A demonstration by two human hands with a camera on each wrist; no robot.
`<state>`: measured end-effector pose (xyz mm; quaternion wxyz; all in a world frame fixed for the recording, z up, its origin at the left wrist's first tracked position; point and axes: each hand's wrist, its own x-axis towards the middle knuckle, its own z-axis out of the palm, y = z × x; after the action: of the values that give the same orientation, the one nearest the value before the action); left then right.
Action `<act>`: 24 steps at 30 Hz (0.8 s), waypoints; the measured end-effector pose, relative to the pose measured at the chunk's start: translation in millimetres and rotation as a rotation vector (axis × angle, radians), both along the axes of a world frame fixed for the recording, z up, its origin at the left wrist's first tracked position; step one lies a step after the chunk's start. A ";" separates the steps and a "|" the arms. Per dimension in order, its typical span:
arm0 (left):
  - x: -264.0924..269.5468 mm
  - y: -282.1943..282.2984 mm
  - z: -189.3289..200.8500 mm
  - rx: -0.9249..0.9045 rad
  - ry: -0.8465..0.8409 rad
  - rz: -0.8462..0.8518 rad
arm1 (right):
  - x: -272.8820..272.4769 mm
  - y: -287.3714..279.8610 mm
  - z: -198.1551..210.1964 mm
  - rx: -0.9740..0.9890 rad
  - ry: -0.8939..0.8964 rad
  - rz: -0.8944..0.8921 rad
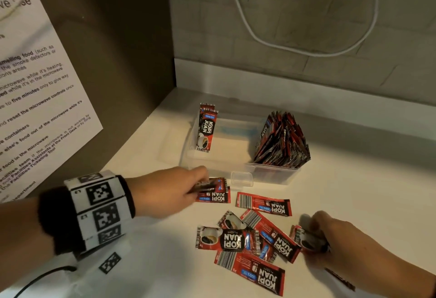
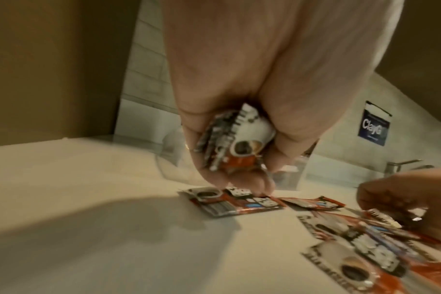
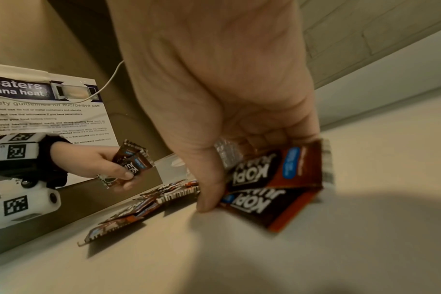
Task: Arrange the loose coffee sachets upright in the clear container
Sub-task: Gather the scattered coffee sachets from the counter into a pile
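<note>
Head view: flat red-black foil coffee sachets (image 1: 253, 238) loose on white desk (image 1: 354, 191) before clear plastic container (image 1: 236, 156); light, slick, floppy, so pinch the edges.
Left wrist: left grip (image 2: 239, 129) clenches several.
Right wrist: right grip (image 3: 239, 139) pinches two.

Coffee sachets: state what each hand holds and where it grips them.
Left hand grips a small bunch of sachets by their cup-picture ends. Right hand pinches two sachets near their cup-picture ends too.

White counter (image 1: 354, 203), clear container (image 1: 243, 175), loose coffee sachets (image 1: 263, 203) in front
</note>
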<state>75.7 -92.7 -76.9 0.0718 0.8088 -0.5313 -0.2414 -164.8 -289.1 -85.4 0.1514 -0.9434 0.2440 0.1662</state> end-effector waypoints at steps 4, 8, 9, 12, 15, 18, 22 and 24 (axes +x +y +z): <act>10.1 2.5 -12.0 0.002 -0.118 0.053 | 5.4 -0.3 6.6 0.023 0.044 0.077; 5.0 0.0 -21.3 -0.004 -0.149 0.055 | 23.6 -5.7 24.6 0.015 -0.069 0.147; 3.7 -1.4 -21.8 -0.010 -0.161 0.056 | 30.1 -6.1 26.2 0.003 -0.084 0.181; 3.6 -6.5 -21.7 -0.008 -0.171 0.071 | 52.8 0.2 25.7 -0.022 -0.165 0.259; 5.0 -9.1 -19.0 0.048 -0.172 0.070 | 70.3 9.0 14.2 -0.028 -0.178 0.286; 6.7 -6.6 -14.6 0.128 -0.151 0.045 | 78.4 10.4 -0.9 -0.110 -0.110 0.268; 8.2 0.6 -8.5 0.172 -0.086 0.013 | 74.7 8.1 -6.3 -0.120 -0.077 0.240; 7.0 1.7 -6.5 0.196 -0.100 -0.001 | 70.8 7.5 -4.7 -0.144 -0.077 0.243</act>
<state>82.7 -91.0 -83.5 -0.0344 0.8228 -0.5085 -0.2514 -94.0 -281.6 -90.1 0.0714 -0.9801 0.1334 0.1288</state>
